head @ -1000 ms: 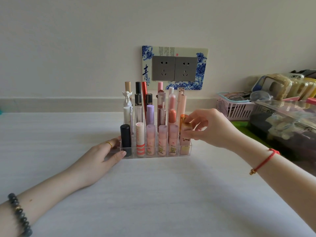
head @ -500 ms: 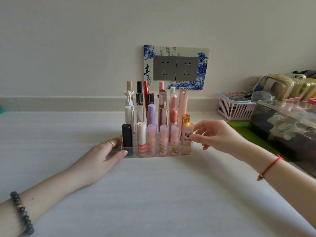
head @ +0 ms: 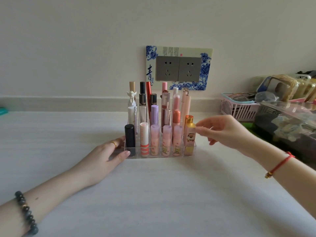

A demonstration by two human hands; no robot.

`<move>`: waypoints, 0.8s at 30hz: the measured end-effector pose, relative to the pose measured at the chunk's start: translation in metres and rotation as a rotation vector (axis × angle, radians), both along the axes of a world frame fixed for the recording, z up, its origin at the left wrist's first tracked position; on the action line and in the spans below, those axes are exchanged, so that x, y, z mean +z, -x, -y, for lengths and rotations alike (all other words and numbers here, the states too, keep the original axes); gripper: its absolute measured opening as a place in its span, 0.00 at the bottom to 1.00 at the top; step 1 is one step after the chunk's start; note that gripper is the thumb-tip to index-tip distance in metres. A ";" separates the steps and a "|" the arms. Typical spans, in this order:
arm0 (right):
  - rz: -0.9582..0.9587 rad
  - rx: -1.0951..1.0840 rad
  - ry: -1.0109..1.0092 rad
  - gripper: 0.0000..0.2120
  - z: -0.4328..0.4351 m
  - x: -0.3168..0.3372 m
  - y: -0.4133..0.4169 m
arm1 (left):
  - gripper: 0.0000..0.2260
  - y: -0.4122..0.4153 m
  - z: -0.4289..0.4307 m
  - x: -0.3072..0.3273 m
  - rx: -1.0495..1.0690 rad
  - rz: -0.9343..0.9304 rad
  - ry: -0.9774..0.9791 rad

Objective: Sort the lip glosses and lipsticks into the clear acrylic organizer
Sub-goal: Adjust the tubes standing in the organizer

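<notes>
The clear acrylic organizer (head: 171, 155) stands mid-table, its slots filled with several upright lipsticks and lip glosses. A square pink lipstick with a cartoon figure (head: 189, 139) stands in the front right slot, and a black tube (head: 130, 139) in the front left one. My left hand (head: 109, 154) lies on the table against the organizer's left end, thumb along the front corner, fingers relaxed. My right hand (head: 224, 132) hovers just right of the pink lipstick with loosely spread fingers. Its index fingertip is at the cap's upper right edge, and it holds nothing.
A pink slatted basket (head: 237, 108) with glasses and a clear box (head: 287, 124) of small items crowd the table's right side. Behind the organizer, a double wall socket (head: 178, 68) sits in a blue-and-white frame. A teal object (head: 2, 111) shows at the far left.
My right hand lowered the square pink lipstick into the front right slot, then let go and opened its fingers. My left hand stayed against the organizer.
</notes>
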State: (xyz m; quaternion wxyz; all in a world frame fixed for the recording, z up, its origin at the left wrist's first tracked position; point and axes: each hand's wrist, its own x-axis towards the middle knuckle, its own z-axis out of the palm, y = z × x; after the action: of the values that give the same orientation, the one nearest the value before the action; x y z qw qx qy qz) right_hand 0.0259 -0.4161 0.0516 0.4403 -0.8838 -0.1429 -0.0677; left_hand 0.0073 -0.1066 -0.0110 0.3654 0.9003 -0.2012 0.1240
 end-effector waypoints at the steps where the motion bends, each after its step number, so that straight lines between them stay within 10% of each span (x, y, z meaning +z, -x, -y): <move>1: 0.023 -0.014 -0.025 0.14 0.001 0.007 0.000 | 0.16 0.000 0.000 0.000 0.001 -0.001 0.002; 11: 0.336 0.031 0.048 0.01 -0.038 0.090 -0.026 | 0.12 0.002 0.004 0.003 -0.046 -0.002 0.064; 24: 0.366 0.157 0.527 0.14 -0.114 0.105 -0.103 | 0.17 -0.002 -0.001 -0.002 -0.052 0.081 -0.001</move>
State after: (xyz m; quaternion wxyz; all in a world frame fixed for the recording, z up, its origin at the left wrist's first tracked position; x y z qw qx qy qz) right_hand 0.1291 -0.3019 0.1567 0.1674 -0.9267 -0.3000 -0.1521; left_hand 0.0093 -0.1059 -0.0131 0.3595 0.8893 -0.2392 0.1509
